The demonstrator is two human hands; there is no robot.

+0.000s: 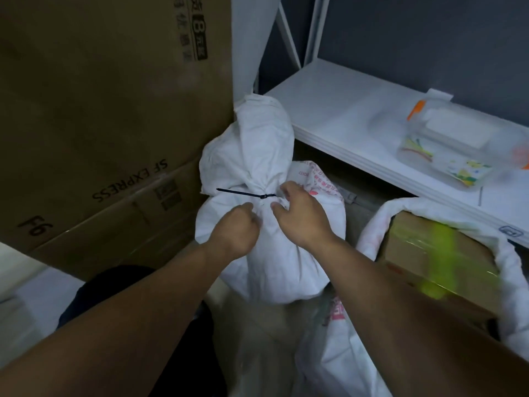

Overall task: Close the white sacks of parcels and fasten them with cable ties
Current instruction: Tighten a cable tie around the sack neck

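On the floor, between the cardboard boxes (108, 124) and the shelf (343, 110), stands the white sack (266, 253). A black cable tie (246, 194) rings its neck. The left hand (234, 227) is clenched on the cloth below the tie; the right hand (300, 216) pinches the neck.

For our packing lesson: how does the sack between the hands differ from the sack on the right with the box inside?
The middle sack is gathered at the neck and bound by a black cable tie; the right sack gapes open, untied. The middle sack hides its load; the right sack shows a cardboard box. Both are white.
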